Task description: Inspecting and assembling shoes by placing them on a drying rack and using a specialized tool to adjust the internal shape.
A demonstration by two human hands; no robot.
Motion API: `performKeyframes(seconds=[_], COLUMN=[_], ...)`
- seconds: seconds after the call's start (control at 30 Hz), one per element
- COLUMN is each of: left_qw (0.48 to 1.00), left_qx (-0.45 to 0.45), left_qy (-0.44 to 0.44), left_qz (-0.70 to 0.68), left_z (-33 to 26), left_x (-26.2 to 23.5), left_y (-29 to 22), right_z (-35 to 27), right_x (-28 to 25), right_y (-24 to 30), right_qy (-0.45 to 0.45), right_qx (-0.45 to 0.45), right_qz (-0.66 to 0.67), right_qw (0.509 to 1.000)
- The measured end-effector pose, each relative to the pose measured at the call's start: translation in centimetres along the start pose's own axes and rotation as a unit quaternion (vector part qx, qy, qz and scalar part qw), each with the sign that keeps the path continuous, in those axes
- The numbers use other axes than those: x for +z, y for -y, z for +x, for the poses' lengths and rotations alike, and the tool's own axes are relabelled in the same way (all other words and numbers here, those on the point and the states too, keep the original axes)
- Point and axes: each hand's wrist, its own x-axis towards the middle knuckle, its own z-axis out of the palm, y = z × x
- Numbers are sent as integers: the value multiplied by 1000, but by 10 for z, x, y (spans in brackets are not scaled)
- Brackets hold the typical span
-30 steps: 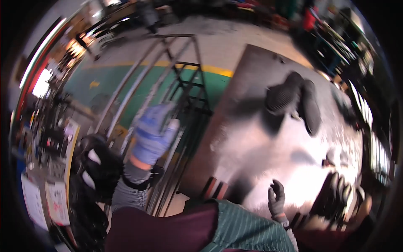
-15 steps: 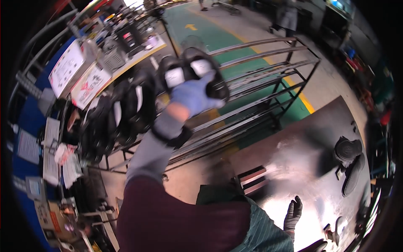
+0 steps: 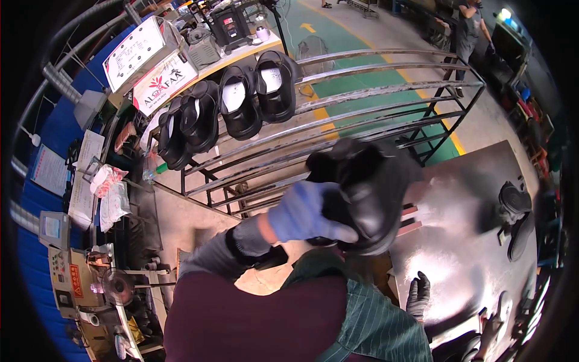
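Note:
My left hand [image 3: 307,214], in a blue glove, grips a black shoe [image 3: 374,199] in front of my body, beside the metal table. Motion smears the shoe, and I cannot tell whether a second one hangs behind it. My right hand [image 3: 418,295], in a dark grey glove, is over the near edge of the table [image 3: 446,205] with its fingers apart and nothing in it. Several black shoes [image 3: 240,117] with pale insoles stand in a row at the left end of the metal rack [image 3: 386,90].
Another black shoe [image 3: 514,202] lies at the table's right side beside a dark sole [image 3: 517,241]. White cartons [image 3: 136,53] are stacked at the upper left. A control box [image 3: 60,280] and a fan [image 3: 117,286] stand lower left. A person [image 3: 469,30] stands beyond the rack.
My left hand has moved from the row of shoes on the rack down and right toward the table, bringing a black shoe along. The view has turned somewhat. My right hand stays much the same.

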Motion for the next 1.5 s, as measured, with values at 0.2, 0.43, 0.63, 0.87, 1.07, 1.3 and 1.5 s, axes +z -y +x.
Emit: performKeyframes(seconds=[0.2,0.43,0.63,0.87,1.07,1.3,1.5], left_qw=[983,867,826,757,914,903,761], left_qx=[-71,-228,-393,-309,111,237,-266], left_qy=[-165,-111,32,160,370,345,549], left_qz=[28,430,403,552,126,96,-221], left_z=[-65,-103,-86,92,334,495,516], left_x=[-38,-142,-181,-64,220,535,620], left_y=[86,236,295,229,131,14,-11], right_z=[-1,-3,30,80,135,190,271], right_x=[10,-1,-10,-4,-59,-213,-344], right_y=[16,3,17,23,22,2,10], right_qy=[1,29,-17,-100,-264,-510,-458], right_qx=[-18,6,3,72,79,225,244], right_qz=[-27,-59,-64,-54,-24,-98,219], right_qw=[999,998,998,991,961,824,826])
